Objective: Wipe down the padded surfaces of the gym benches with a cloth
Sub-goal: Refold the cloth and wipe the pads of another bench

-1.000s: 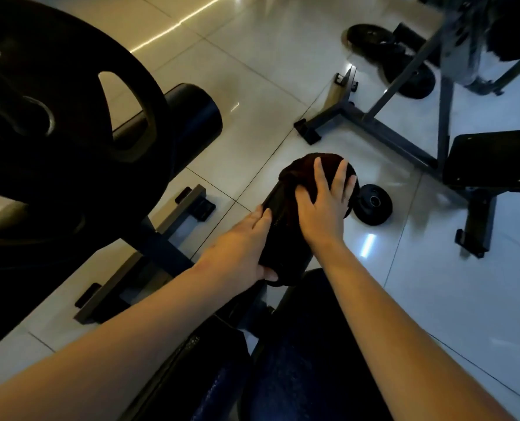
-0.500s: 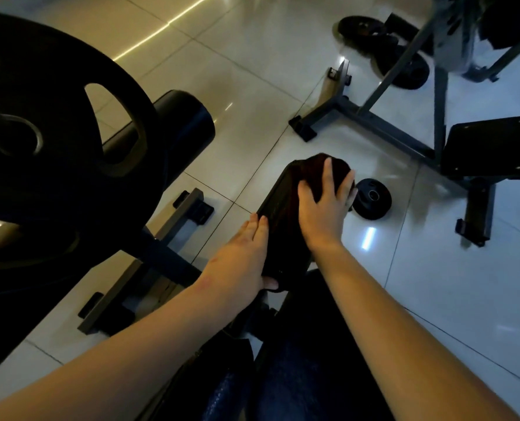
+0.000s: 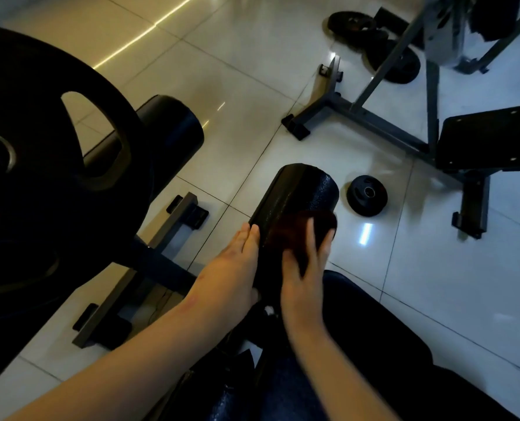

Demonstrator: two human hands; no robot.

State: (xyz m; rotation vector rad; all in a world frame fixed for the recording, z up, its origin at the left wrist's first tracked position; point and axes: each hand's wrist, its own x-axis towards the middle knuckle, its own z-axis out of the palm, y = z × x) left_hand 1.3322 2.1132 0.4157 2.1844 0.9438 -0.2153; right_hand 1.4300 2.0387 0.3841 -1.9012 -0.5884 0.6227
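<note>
Mid-wipe on the foam roller pad [image 3: 295, 202] at the end of the bench: right hand [image 3: 305, 268] pressed flat over a dark reddish cloth [image 3: 295, 232], fingers spread and wrapped across the roller's top, blurred as if sweeping; cloth bunched on the near half of the roller, far end bare and glossy. Left hand [image 3: 231, 268] laid open against the roller's left flank, fingers together, gripping nothing, apparently steadying it. Just nearer than the roller, the bench seat pad [image 3: 374, 344], dark and untouched by either hand. Left of the roller, a second roller pad [image 3: 167, 129] behind a large weight plate [image 3: 49, 165]; right of the roller, a small weight plate [image 3: 366, 195] on the tiled floor [image 3: 237, 74]; further right, another bench pad [image 3: 489, 141] on its frame. By judgement, early to middle of the job: this roller partly covered, no telling whether the seat pad, second roller or far bench are already clean, all probably left to do
</note>
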